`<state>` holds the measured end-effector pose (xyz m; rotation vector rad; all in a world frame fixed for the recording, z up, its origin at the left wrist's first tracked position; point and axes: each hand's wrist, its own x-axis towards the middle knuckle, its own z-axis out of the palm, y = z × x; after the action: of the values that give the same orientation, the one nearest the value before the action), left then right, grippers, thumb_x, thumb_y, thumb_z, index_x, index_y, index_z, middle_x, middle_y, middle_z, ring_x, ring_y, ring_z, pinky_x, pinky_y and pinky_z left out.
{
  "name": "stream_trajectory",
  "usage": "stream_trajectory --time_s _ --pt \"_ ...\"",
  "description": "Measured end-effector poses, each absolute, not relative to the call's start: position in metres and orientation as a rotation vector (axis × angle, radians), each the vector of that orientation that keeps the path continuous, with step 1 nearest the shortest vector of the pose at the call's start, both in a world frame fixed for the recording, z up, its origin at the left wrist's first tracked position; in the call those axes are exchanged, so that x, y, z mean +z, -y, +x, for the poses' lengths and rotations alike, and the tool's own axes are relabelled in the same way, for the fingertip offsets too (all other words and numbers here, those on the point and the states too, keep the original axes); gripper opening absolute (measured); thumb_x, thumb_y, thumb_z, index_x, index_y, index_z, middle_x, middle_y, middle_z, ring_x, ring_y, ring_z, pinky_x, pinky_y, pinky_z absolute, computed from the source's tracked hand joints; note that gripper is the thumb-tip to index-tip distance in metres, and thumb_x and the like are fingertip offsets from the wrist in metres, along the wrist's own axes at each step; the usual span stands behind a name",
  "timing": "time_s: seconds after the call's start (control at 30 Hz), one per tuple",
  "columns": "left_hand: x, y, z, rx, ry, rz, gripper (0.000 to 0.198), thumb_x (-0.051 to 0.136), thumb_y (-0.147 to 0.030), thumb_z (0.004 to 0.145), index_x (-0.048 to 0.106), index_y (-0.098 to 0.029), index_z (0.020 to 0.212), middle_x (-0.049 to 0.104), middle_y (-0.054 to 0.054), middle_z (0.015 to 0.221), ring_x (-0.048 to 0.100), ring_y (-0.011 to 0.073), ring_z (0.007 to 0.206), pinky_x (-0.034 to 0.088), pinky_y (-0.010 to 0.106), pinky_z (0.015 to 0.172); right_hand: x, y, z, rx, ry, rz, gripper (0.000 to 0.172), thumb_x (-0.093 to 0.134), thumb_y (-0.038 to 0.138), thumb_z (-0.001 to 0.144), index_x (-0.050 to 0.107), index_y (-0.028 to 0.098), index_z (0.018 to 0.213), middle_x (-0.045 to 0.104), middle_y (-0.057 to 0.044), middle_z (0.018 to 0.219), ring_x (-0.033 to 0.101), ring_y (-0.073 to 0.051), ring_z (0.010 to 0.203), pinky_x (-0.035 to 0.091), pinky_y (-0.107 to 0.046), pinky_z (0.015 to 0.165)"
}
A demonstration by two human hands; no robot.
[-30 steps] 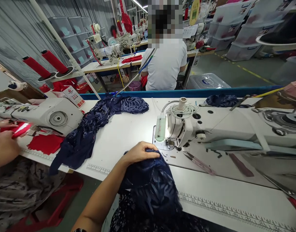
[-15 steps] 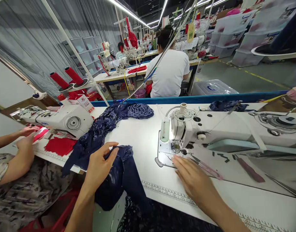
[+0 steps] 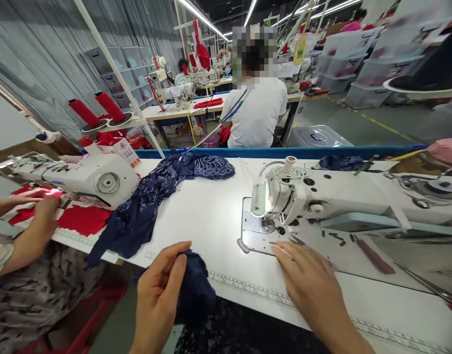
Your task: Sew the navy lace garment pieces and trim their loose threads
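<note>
My left hand (image 3: 161,290) pinches a dark navy piece of fabric (image 3: 196,290) between thumb and fingers, and the cloth hangs over the table's front edge. My right hand (image 3: 309,278) lies palm down on the sewing machine's bed with fingers stretched, just in front of the needle plate (image 3: 252,231). Beneath it is a pair of pink-handled scissors, mostly hidden; a blade (image 3: 296,240) shows beyond the fingers. The white sewing machine (image 3: 344,196) stands behind that hand. A heap of navy patterned fabric (image 3: 148,196) lies on the table to the left.
Along the table's front edge runs a printed ruler (image 3: 248,290). A maroon-handled tool (image 3: 375,255) and long metal tweezers (image 3: 425,284) lie at right. To the left, a co-worker's hands (image 3: 41,216) are at another sewing machine (image 3: 100,179) with red fabric. Another person (image 3: 255,113) sits ahead.
My left hand has moved down and slightly right with the navy fabric, away from the heap. My right hand has slid a little right, covering most of the scissors.
</note>
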<state>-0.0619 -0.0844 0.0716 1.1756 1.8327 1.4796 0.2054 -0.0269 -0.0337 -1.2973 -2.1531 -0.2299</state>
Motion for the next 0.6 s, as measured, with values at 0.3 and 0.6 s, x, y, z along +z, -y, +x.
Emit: stream_trajectory --time_s 0.3,0.6 --pt "0.032 0.062 -0.003 1.1 -1.462 1.19 0.041 0.052 -0.05 0.094 0.065 -0.02 0.119 0.05 -0.002 0.065 0.045 0.0126 0.06 0.041 0.023 0.059 -0.03 0.044 0.255 -0.232 1.995 -1.372 0.029 0.05 0.023 0.094 0.059 0.021 0.121 0.07 -0.01 0.107 0.067 -0.026 0.098 0.053 -0.045 0.091" --pt "0.015 0.063 0.015 1.005 -1.402 1.889 0.041 0.044 -0.021 0.096 0.051 -0.025 0.137 0.069 0.006 0.092 0.064 0.0184 0.079 0.054 0.03 0.073 -0.012 0.062 0.164 0.523 1.627 -1.318 0.012 0.046 0.031 0.096 0.054 0.025 0.089 0.064 -0.001 0.08 0.066 -0.015 0.07 0.055 -0.022 0.06"
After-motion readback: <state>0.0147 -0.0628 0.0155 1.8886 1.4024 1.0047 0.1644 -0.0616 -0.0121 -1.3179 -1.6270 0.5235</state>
